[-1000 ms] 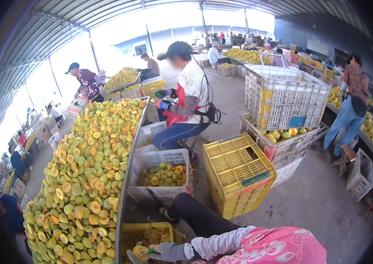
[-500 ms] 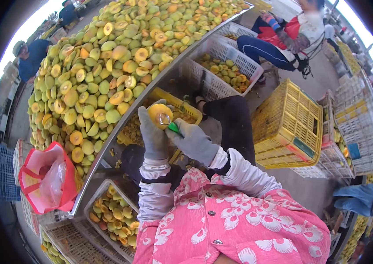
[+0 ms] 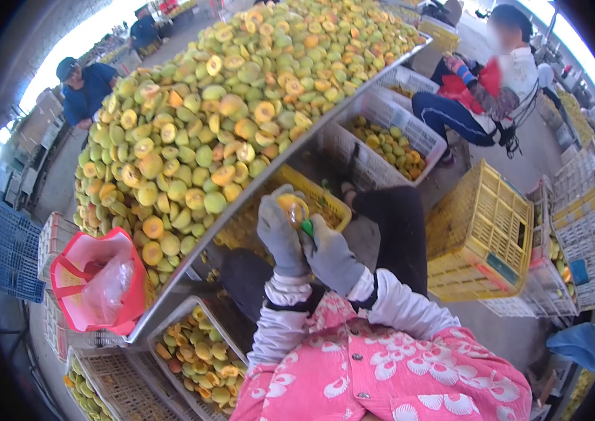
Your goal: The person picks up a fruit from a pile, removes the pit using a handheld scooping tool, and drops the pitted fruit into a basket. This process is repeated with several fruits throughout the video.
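My left hand (image 3: 280, 237), in a grey glove, is closed around a yellow peach half (image 3: 290, 205) and holds it up with the cut side partly showing. My right hand (image 3: 334, 257), gloved too, grips the green handle of a pitting tool (image 3: 307, 226). The tool's metal loop lies against the middle of the peach half, though its exact depth in the flesh is hard to see. Beneath and behind both hands sits a yellow basket (image 3: 334, 203) with small yellowish-brown pieces in it.
A metal-edged table (image 3: 241, 198) heaped with halved peaches (image 3: 192, 154) runs diagonally ahead. On its near corner rests a red bag (image 3: 136, 284). Fruit-filled crates stand at lower left (image 3: 195, 305) and ahead (image 3: 434, 137); a yellow crate (image 3: 479, 231) stands right. Other people sit nearby.
The view has shifted, so the scene sits lower and further right. Both hands stay together with the peach half and tool; the peach half is turned more sideways now.
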### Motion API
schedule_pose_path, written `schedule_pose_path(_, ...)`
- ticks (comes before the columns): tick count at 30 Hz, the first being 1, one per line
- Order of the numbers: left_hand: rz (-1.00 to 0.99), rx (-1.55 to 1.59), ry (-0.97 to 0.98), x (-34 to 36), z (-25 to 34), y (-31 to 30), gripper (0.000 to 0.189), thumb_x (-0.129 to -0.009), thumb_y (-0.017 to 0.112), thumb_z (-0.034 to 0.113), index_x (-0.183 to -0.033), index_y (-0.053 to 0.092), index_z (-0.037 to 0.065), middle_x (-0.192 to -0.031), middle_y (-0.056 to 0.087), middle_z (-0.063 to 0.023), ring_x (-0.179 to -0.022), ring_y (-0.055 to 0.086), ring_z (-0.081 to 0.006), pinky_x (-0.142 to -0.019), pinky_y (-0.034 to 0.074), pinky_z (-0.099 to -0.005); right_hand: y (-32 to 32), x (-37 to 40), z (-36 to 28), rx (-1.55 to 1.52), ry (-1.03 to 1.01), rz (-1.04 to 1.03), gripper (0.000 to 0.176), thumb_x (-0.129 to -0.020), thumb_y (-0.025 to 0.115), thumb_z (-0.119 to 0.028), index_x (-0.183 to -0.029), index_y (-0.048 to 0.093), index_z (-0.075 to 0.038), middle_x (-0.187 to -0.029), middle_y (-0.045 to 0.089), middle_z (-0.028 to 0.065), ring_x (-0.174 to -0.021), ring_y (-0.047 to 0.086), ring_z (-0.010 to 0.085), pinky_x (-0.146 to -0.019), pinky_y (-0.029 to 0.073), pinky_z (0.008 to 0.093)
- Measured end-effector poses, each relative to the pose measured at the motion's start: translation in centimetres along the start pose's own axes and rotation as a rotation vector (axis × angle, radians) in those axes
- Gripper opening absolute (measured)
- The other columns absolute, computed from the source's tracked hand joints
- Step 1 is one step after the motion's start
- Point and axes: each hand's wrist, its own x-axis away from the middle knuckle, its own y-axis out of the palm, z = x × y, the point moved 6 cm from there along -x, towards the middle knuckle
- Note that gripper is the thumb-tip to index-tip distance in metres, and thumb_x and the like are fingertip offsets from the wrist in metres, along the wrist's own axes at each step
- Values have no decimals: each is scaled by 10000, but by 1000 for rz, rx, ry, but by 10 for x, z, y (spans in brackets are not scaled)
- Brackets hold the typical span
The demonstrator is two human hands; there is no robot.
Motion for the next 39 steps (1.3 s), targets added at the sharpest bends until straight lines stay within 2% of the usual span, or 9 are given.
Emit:
schedule_pose_path(5, 14, -12, 71, -11, -6, -8, 305, -1000, 480, 247, -1013, 619, -24, -855, 660, -73, -731, 594, -114, -681, 497, -248, 7, -1, 8, 10, 124, -88, 139, -923, 534, -167, -984, 511, -44, -733, 567, 288, -734, 567, 495, -590, 435, 528)
schedule_pose_path(7, 30, -32, 23, -13, 6, -4, 295, -985, 525, 256, -943, 643, -12, -769, 635, -34, -663, 560, -72, -608, 460, -213, 9, -4, 7, 19, 37, -55, 140, -931, 523, -168, -983, 519, -39, -717, 596, 218, -645, 600, 414, -553, 440, 473)
schedule_pose_path(10, 34, -195, -98, -16, 6, -4, 338, -968, 562, 285, -849, 676, -10, -692, 599, -9, -581, 502, -52, -523, 402, -207, 34, 3, 25, -593, 491, -401, 199, -935, 519, -277, -944, 520, -78, -719, 576, 66, -510, 518, 172, -443, 448, 372)
schedule_pose_path(13, 7, -342, -142, -17, 1, -8, 328, -958, 579, 292, -845, 686, 2, -670, 584, 7, -549, 472, -40, -495, 371, -204, 35, 14, 26, -1012, 756, -696, 149, -929, 528, -269, -919, 530, -121, -671, 508, 0, -488, 455, 116, -408, 410, 305)
schedule_pose_path(28, -219, 142, -427, -26, -58, -23, 536, -961, 484, 499, -1044, 621, -12, -715, 633, -54, -586, 581, -145, -576, 492, -239, 42, 9, 11, -1758, 993, -1192, 258, -1000, 483, -341, -837, 454, -143, -607, 315, -91, -439, 250, 2, -345, 205, 142)
schedule_pose_path(32, 217, 137, -389, -41, -94, -78, 513, -962, 455, 518, -981, 621, 33, -734, 637, -57, -546, 566, -152, -475, 449, -247, 50, 6, 24, -1832, 965, -1250, 290, -1016, 429, -353, -827, 471, -137, -599, 362, -72, -464, 361, 29, -374, 321, 165)
schedule_pose_path(35, 403, -26, -317, -49, -90, -111, 482, -960, 460, 514, -952, 625, 61, -769, 659, -60, -548, 581, -148, -383, 386, -265, 48, -4, 71, -963, 893, -701, 313, -988, 476, -400, -893, 541, -108, -666, 489, -38, -526, 465, 93, -478, 415, 241)
schedule_pose_path(36, 372, -44, -302, -47, -78, -108, 490, -957, 457, 526, -969, 618, 63, -767, 661, -59, -552, 584, -141, -382, 379, -256, 82, -17, 147, -374, 528, -603, 371, -963, 508, -431, -996, 589, -70, -769, 591, 7, -607, 520, 131, -575, 438, 291)
schedule_pose_path(39, 336, -18, -329, -48, -54, -98, 543, -950, 427, 574, -1010, 602, 63, -772, 669, -66, -538, 573, -127, -384, 375, -223, 87, -20, 179, -111, 452, -376, 390, -964, 518, -406, -1067, 588, -37, -800, 611, 24, -625, 509, 114, -580, 419, 292)
